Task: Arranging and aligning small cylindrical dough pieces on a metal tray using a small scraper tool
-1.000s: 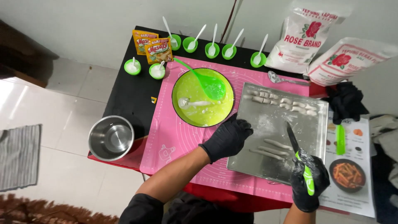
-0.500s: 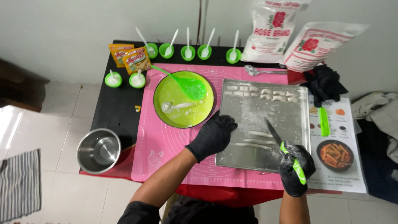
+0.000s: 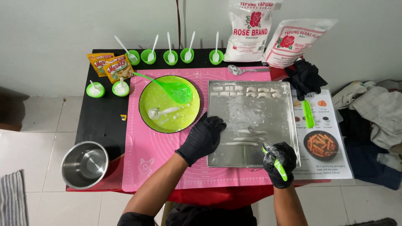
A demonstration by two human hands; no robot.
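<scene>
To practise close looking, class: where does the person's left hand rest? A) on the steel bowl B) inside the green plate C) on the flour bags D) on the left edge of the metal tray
D: the gloved left hand lies on the left edge of the metal tray, apart from the green plate and steel bowl.

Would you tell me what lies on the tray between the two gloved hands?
In the head view, pale dough rolls lie on the metal tray, between the left hand and right hand.

Black table [image 3: 98, 121] under pink mat [image 3: 146, 155]
</scene>
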